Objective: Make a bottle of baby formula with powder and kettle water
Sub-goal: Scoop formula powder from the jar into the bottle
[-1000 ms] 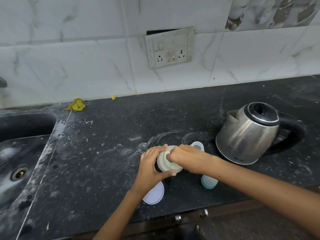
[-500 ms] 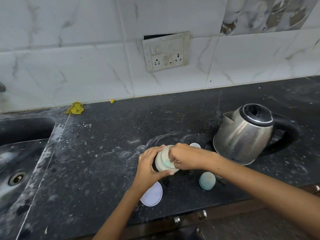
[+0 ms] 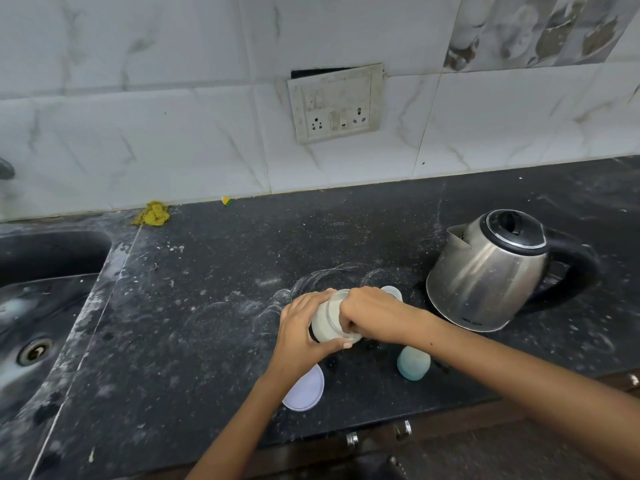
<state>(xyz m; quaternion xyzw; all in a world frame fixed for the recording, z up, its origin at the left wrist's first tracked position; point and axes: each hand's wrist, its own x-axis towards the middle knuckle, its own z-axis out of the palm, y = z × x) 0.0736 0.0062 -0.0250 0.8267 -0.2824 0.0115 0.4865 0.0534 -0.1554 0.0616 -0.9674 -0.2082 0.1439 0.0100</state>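
Left hand: the left hand (image 3: 304, 332) wraps its fingers and thumb round the side of the powder jar (image 3: 329, 322), which looks meant to keep the jar from sliding or tipping while the other hand works in it.
Right hand: the right hand (image 3: 372, 315) has its fingers curled down at the jar's open mouth; it seems to be digging for powder, but whether it holds a scoop I cannot tell, since the fingertips are hidden.
Powder jar: tilted toward the person on the dark table (image 3: 207, 334), pale powder showing through its wall.
Jar lid: the flat white lid (image 3: 306, 393) lies near the table's front edge, partly under the left wrist, set aside so the jar stays open.
Baby bottle: a small clear vessel with a white rim (image 3: 393, 292), likely the bottle, stands just behind the right hand, close for filling.
Bottle cap: a blue-green cap (image 3: 414, 363) sits near the right forearm, off the bottle.
Kettle: the steel kettle (image 3: 491, 271) stands to the right, spout turned toward the jar, handle facing outward for an easy grab.
Writing: a small mark low on the kettle's body is too small to read.
Progress: judged at the powder stage; water not yet poured.
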